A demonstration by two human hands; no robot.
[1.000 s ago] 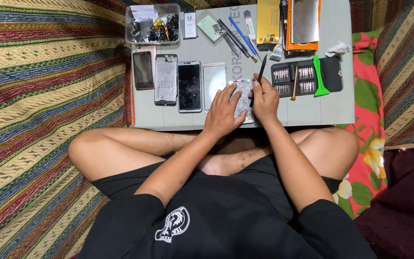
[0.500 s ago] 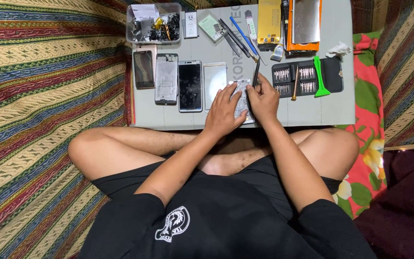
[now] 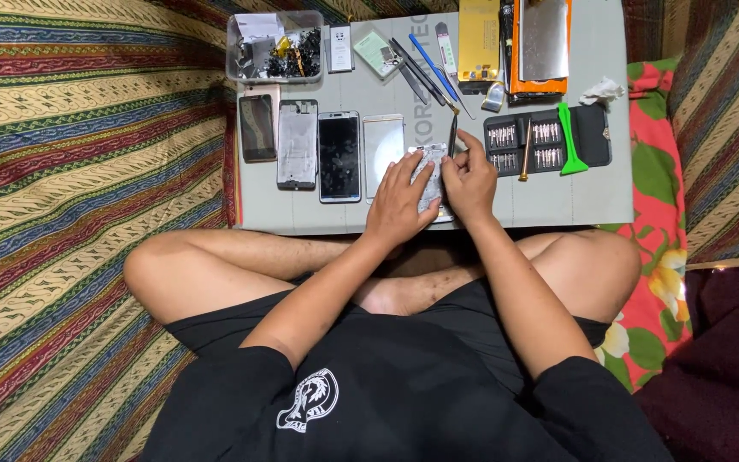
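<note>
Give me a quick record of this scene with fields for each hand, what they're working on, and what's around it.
left hand: pressed flat on the opened phone
right hand: beside it on the phone, holding a thin dark tool
surface: low grey table
left of the phone: dark-screened phone, bare phone frame
right of the phone: black screwdriver bit case, green pry tool
far left corner: clear tub of parts

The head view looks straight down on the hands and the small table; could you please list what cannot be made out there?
- Opened phone: mostly covered by the left hand and right hand; its inner parts cannot be told.
- Black tool by the right hand: too thin to tell its kind or tip.
- Parts in the clear box: too small to tell apart.
- Orange-framed panel: cut off by the top edge.
</note>
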